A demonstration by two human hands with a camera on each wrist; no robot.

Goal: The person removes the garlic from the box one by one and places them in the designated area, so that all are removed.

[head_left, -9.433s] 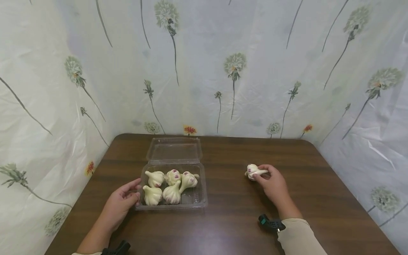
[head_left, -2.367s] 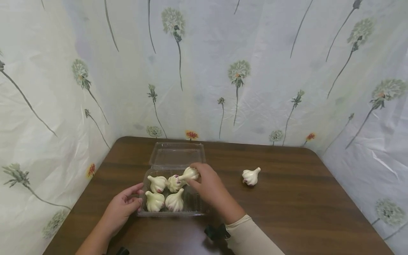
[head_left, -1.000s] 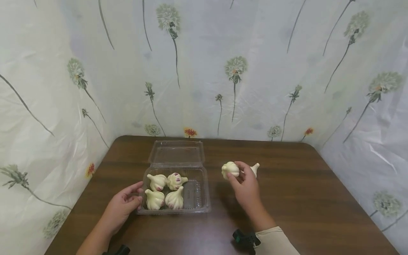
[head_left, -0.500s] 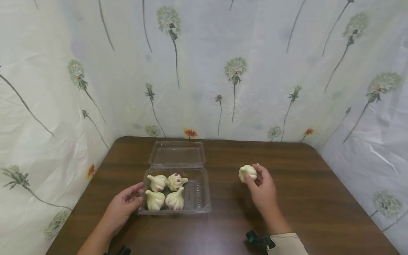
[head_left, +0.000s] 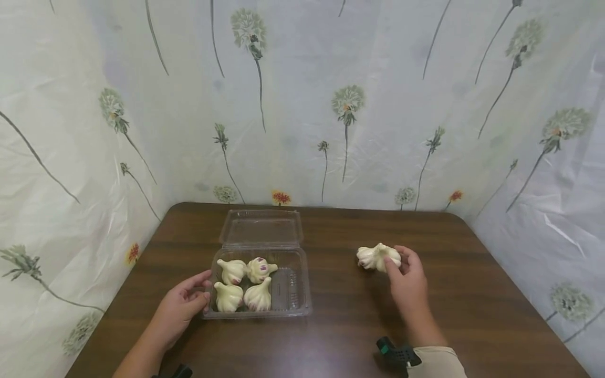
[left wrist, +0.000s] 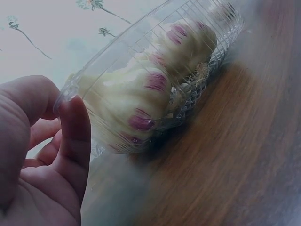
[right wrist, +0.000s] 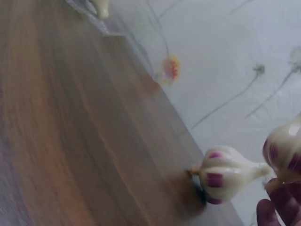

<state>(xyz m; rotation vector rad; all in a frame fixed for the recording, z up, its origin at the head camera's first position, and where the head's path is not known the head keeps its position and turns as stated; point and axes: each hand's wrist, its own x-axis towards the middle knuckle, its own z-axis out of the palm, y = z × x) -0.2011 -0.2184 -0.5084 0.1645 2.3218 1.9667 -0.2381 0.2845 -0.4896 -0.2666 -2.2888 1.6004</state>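
My left hand (head_left: 178,308) pinches the left rim of a clear plastic clamshell container (head_left: 306,286), whose lid (head_left: 262,227) lies back. Several garlic bulbs (head_left: 229,297) sit in its left and middle part; the right end of its ribbed bottom shows bare. In the left wrist view, thumb and finger grip the rim (left wrist: 70,89) beside purple-streaked bulbs (left wrist: 131,103). My right hand (head_left: 410,275) holds a garlic bulb (head_left: 392,258) right beside another bulb (head_left: 366,257) on the table. The right wrist view shows the held bulb (right wrist: 287,150) partly cut off, the other (right wrist: 223,176) lower left of it.
The brown wood table (head_left: 331,341) has rounded far corners. Flower-printed sheeting (head_left: 302,105) rises behind it and along both sides. Dark bands with small devices (head_left: 399,354) sit on the wrists.
One bulb came to rest on the table earlier. My right hand has since lifted another from the container and carried it right, beside the first. The left hand keeps its hold.
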